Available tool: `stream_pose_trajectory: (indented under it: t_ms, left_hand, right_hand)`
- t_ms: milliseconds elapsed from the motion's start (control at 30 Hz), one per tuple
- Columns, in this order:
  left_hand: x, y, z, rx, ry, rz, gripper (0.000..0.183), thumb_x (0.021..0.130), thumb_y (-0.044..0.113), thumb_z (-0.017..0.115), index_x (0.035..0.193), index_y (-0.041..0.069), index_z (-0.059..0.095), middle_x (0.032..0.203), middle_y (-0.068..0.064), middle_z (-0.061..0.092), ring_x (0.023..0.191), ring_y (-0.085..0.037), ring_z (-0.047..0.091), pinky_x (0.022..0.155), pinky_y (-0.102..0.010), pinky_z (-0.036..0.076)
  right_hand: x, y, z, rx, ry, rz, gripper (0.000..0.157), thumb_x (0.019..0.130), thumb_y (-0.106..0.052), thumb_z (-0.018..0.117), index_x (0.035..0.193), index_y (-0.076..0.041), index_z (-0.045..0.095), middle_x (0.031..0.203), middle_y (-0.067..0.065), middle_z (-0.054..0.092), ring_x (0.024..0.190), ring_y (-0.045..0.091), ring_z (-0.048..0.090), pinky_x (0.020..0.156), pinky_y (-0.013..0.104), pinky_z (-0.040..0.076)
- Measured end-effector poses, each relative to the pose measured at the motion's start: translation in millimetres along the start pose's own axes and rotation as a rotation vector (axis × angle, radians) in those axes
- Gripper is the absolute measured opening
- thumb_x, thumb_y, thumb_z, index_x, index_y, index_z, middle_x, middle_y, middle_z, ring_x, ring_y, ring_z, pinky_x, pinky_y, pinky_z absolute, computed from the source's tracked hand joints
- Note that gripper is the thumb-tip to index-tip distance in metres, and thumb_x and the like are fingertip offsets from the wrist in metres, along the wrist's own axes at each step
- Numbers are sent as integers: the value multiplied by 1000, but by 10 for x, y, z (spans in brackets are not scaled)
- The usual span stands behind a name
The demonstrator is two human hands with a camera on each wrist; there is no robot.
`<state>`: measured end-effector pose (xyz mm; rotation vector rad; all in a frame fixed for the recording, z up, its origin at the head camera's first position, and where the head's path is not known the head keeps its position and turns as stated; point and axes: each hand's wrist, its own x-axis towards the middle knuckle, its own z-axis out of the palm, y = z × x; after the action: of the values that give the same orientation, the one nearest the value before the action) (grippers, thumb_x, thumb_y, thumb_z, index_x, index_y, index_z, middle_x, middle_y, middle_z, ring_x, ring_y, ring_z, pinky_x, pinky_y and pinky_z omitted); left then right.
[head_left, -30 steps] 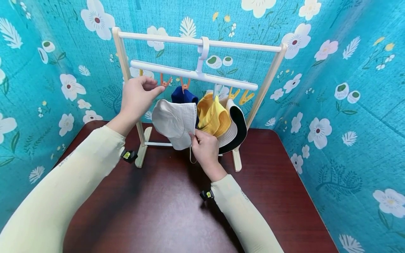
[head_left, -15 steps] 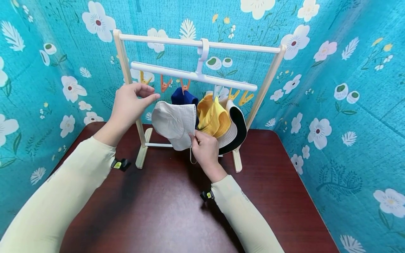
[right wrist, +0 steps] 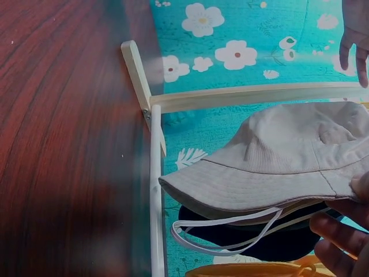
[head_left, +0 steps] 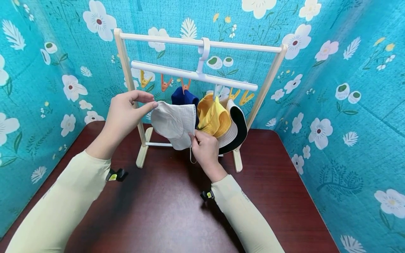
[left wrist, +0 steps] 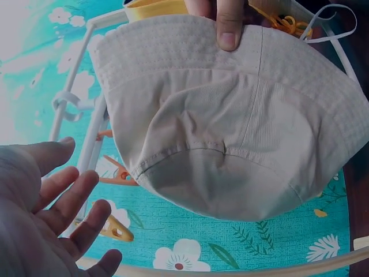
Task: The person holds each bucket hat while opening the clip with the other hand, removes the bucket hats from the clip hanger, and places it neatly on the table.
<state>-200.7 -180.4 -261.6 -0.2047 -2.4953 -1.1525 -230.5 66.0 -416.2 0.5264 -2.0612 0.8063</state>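
My right hand (head_left: 205, 149) pinches the brim of a light beige bucket hat (head_left: 173, 123), thumb on its outer side. The hat is tipped sideways, with its crown toward the left and a thin cord (right wrist: 225, 231) hanging from the brim. My left hand (head_left: 126, 107) is beside the crown, overlapping its edge in the head view. In the left wrist view its fingers (left wrist: 69, 202) are spread and relaxed, apart from the cloth. Above are a yellow clip (head_left: 145, 80) and an orange clip (head_left: 166, 83), both holding nothing, on a white hanger bar (head_left: 164, 70).
A navy hat (head_left: 182, 96), a yellow hat (head_left: 210, 114) and a black-and-white brimmed hat (head_left: 239, 123) hang from the bar. Two more yellow clips are at its right end. The wooden rack (head_left: 269, 80) stands on a dark red table (head_left: 171, 211) before floral cloth (head_left: 316, 105).
My left hand has moved down and left from the orange clip to the beige hat's crown, uncovering the yellow clip. My right hand and the hat have stayed in place.
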Motion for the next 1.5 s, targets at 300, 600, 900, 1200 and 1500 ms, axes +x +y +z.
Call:
stream_pose_trajectory:
  t_ms: [300, 600, 900, 1200, 1500]
  left_hand:
    - [-258, -83, -24, -23, 20, 18, 40, 91, 49, 75, 118, 20, 76, 116, -3, 75, 117, -20, 60, 88, -42, 48]
    - [-507, -239, -9, -15, 38, 8, 39, 91, 50, 75, 118, 23, 77, 116, -1, 74, 116, -19, 58, 88, -37, 48]
    - [-701, -392, 36, -42, 80, 19, 35, 91, 47, 76, 117, 23, 76, 112, 5, 74, 110, -9, 59, 87, -22, 46]
    - [-899, -479, 107, -69, 109, 62, 29, 90, 36, 80, 117, 25, 77, 113, 9, 73, 108, -1, 59, 89, -17, 45]
    - [-973, -533, 163, -63, 111, 91, 26, 90, 30, 82, 115, 23, 78, 111, 8, 73, 106, 2, 59, 89, -14, 42]
  right_hand:
    - [-7, 13, 5, 3, 2, -10, 16, 94, -23, 75, 80, -15, 73, 67, 0, 67, 63, 20, 70, 57, 37, 54]
    - [-16, 5, 2, 20, 0, -11, 12, 93, -22, 76, 83, -15, 76, 70, 0, 70, 66, 18, 71, 59, 36, 55]
    - [-8, 5, 3, 30, 4, -17, 16, 94, -22, 75, 81, -14, 75, 66, 0, 66, 63, 18, 69, 56, 35, 54]
    - [-22, -9, -17, 33, -9, -21, 16, 96, -23, 74, 83, -13, 76, 66, 1, 67, 62, 18, 69, 56, 35, 54]
    - [-31, 4, 1, 22, -3, -35, 19, 96, -23, 73, 81, -12, 74, 66, 1, 64, 63, 19, 68, 58, 35, 54]
